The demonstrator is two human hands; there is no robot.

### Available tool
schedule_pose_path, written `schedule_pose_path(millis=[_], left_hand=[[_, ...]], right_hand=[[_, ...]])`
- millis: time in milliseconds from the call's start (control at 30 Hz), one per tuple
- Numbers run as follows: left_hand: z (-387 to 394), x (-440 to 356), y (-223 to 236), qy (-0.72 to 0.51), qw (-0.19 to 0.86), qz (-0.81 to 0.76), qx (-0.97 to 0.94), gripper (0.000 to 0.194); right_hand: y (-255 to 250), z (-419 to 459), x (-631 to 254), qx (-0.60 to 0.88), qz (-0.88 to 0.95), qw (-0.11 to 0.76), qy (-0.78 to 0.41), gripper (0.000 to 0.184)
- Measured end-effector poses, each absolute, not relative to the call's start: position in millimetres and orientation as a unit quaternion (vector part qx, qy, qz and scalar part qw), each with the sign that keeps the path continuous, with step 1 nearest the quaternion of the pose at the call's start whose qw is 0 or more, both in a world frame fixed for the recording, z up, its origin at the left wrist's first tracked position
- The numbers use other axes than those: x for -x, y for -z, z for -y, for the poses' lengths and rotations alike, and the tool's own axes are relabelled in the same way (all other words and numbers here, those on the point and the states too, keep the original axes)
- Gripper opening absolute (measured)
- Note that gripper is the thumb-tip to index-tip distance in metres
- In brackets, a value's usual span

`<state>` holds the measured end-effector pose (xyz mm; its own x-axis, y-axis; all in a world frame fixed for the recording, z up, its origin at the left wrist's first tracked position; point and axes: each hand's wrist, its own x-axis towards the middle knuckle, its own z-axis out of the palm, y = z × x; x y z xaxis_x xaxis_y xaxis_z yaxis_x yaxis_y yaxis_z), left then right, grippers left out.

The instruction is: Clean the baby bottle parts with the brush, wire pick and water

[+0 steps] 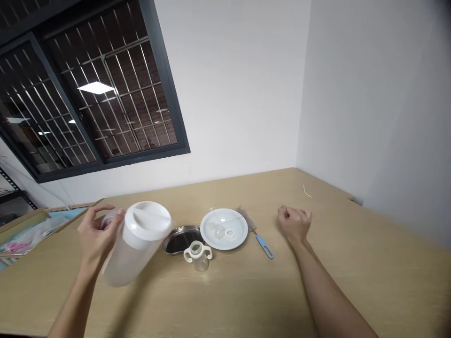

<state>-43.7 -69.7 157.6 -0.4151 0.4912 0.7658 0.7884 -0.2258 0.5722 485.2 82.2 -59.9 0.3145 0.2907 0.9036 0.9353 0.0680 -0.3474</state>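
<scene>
My left hand (97, 230) grips the handle of a translucent plastic pitcher (132, 258) with a white lid. The pitcher leans and is lifted at the left. My right hand (295, 221) is a fist on the right side of the table, with nothing seen in it. Between my hands, a baby bottle (200, 259) with two white handles stands upright, its top uncapped. Behind it lie a kidney-shaped metal tray (172, 249) and a white plate (243, 228). On the plate sit a clear dome-like cap (219, 232) and a white ring (230, 234).
A strainer with a blue handle (264, 246) lies beside the plate, its mesh partly under the rim. A thin white strip (306, 191) is at the back right of the wooden table (239, 295). Boxes with bagged items (35, 234) stand at the left, below a barred window (123, 94).
</scene>
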Motion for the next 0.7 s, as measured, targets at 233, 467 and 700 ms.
schedule_pose_path(millis=[233, 467, 700], left_hand=[[65.0, -9.6, -157.7, 0.437, 0.11, 0.604, 0.658, 0.035], [54.2, -33.6, -156.0, 0.349, 0.191, 0.561, 0.726, 0.034], [48.3, -54.1, -167.4, 0.274, 0.242, 0.532, 0.764, 0.037]], right_hand=[[54.9, -80.2, -482.1, 0.616, 0.523, 0.507, 0.3, 0.036], [48.5, -76.1, -477.6, 0.613, 0.532, 0.497, 0.309, 0.035], [51.6, -75.8, -477.1, 0.613, 0.545, 0.486, 0.3, 0.036]])
